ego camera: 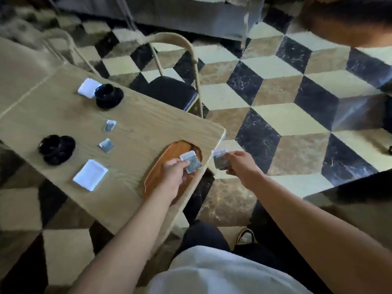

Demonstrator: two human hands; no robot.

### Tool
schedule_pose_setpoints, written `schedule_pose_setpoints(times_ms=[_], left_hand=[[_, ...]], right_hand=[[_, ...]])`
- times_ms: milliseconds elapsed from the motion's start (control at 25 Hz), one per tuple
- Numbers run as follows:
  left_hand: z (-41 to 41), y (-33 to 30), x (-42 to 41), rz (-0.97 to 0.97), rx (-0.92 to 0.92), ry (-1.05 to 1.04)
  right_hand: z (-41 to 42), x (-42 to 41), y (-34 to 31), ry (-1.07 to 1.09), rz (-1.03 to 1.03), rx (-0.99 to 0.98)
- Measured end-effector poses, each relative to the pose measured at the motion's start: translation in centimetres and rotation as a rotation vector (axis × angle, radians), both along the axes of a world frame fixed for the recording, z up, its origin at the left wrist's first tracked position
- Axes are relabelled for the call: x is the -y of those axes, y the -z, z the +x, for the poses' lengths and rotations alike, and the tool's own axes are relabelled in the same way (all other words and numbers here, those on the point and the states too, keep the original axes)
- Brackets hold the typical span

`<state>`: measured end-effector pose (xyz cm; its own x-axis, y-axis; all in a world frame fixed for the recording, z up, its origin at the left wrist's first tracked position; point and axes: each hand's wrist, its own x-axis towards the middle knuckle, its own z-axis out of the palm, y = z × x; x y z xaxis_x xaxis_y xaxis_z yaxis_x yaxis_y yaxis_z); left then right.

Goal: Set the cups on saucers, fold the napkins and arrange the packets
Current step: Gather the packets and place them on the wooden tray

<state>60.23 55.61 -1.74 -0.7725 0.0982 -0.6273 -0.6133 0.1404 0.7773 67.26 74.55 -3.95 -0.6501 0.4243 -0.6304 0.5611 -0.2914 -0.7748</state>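
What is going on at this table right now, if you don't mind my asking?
A person is setting a wooden table for two. The left hand pinches one packet over a wooden tray; the right hand pinches another just past the table's edge. Two packets lie between two black cups on saucers, each beside a folded napkin.

The person wears a white top (214,272) and dark trousers (203,236); both forearms are bare, no sleeves showing. At five o'clock, a dark shoe (246,236) with pale trim.
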Motion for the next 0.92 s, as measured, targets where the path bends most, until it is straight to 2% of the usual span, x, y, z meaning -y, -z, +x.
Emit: schedule_pose_setpoints(times_ms=[120, 320, 480, 640, 920], left_hand=[[-0.4, 0.3, 2.9, -0.045, 0.013, -0.199], [-1.0, 2.7, 7.0, -0.094, 0.084, -0.411], [-0.8, 6.9, 9.0, -0.087, 0.225, -0.475], [-0.8, 8.9, 9.6, -0.104, 0.266, -0.500], [-1.9, 9.7, 7.8, -0.297, 0.206, -0.424]], right_hand=[[-4.1, 1.6, 0.3, -0.151, -0.005, 0.009], [-10.8, 5.5, 2.9, -0.418, 0.022, 0.042], [-14.0, 7.2, 5.4, -0.596, 0.128, 0.129], [-16.0, 7.6, 6.9, -0.719, 0.227, 0.200], [-18.1, 8.2, 8.5, -0.976, 0.463, 0.225]])
